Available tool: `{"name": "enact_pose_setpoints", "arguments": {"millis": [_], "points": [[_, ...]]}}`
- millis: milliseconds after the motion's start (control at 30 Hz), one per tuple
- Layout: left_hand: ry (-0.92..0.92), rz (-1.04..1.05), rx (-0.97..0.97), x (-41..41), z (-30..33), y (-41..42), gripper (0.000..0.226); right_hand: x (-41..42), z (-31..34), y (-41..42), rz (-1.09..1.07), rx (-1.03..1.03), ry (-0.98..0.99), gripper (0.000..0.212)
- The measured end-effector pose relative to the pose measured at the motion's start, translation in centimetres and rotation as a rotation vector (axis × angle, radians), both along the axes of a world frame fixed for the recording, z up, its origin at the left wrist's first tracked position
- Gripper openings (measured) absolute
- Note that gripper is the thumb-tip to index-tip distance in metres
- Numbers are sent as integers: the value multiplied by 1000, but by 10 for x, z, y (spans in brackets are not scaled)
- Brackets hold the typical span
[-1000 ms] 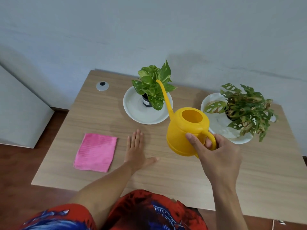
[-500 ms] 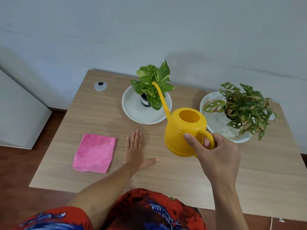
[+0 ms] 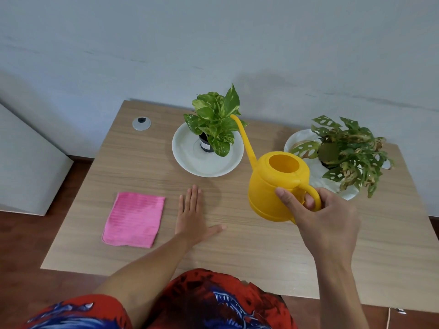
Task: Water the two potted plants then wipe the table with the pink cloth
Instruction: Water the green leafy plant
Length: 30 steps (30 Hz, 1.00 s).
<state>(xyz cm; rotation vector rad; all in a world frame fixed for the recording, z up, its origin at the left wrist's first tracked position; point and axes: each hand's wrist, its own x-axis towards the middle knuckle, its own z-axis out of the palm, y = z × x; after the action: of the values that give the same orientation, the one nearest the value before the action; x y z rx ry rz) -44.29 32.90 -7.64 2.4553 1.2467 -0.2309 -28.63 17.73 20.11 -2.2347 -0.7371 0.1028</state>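
My right hand (image 3: 325,217) grips the handle of a yellow watering can (image 3: 273,186), held above the wooden table (image 3: 237,252). Its long spout tip reaches the leaves of the left potted plant (image 3: 215,119), which stands in a small dark pot on a white plate (image 3: 190,160). The right potted plant (image 3: 349,150), with holed leaves, sits on another white plate (image 3: 316,172) just behind the can. My left hand (image 3: 192,214) lies flat and open on the table. A pink cloth (image 3: 135,218) lies flat to its left.
A round grey cable grommet (image 3: 141,123) is set in the table's far left corner. A pale wall runs right behind the table. A white cabinet (image 3: 23,162) stands at the left on a dark wooden floor.
The watering can has shifted slightly left and up, its spout tip rising toward the top of the left plant's leaves. My left hand and the cloth have stayed put.
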Motion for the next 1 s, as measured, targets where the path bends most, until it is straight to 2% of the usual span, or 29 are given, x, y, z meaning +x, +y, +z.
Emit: {"name": "enact_pose_setpoints", "arguments": {"millis": [500, 1000], "points": [[-16, -5, 5, 0, -3, 0, 151, -13, -5, -3, 79, 3, 51, 60], [-16, 9, 10, -1, -1, -1, 146, -14, -5, 13, 102, 15, 55, 60]]}}
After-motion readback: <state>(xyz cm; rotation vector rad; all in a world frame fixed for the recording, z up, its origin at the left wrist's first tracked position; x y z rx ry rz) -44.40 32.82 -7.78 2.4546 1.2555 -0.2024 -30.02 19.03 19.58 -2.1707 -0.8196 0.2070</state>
